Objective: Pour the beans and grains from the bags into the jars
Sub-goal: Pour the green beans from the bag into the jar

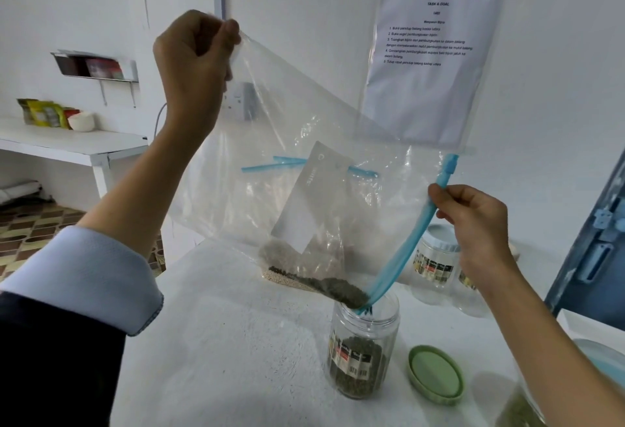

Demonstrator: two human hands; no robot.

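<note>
Zip bag: a large clear plastic zip bag (304, 128) with a blue zipper strip (411, 233) hung tilted above the white table (236, 342), one upper corner raised high, its lowest corner dipping into the mouth of an open jar.
Beans: small dark green beans (338, 289) lay gathered along the bag's lower edge, bunched at the corner by the jar mouth; a white card (311, 200) sat inside the bag above them.
Left hand: the left hand (196, 54) was raised, fingers curled and pinching the bag's top corner between thumb and fingers.
Right hand: the right hand (473, 220) was lower, pinching the blue zipper strip partway along, the strip curving from there down to the jar.
Open jar: a clear plastic jar (363, 345) stood upright on the table, lid off, roughly half filled with the same green beans, a barcode label on its side.
Lid: a green lid (436, 374) lay flat on the table just beside the jar, to its right.
Other jars: a closed jar with a pale lid (438, 257) stood further back, partly behind the right hand and seen through the bag.
Second bag: another bag holding pale grains (287, 279) lay on the table behind the hanging bag.
Wall: a printed sheet in a plastic sleeve (429, 61) was fixed to the white wall.
Far left: a white shelf (67, 147) carried coloured packets and a white bowl.
</note>
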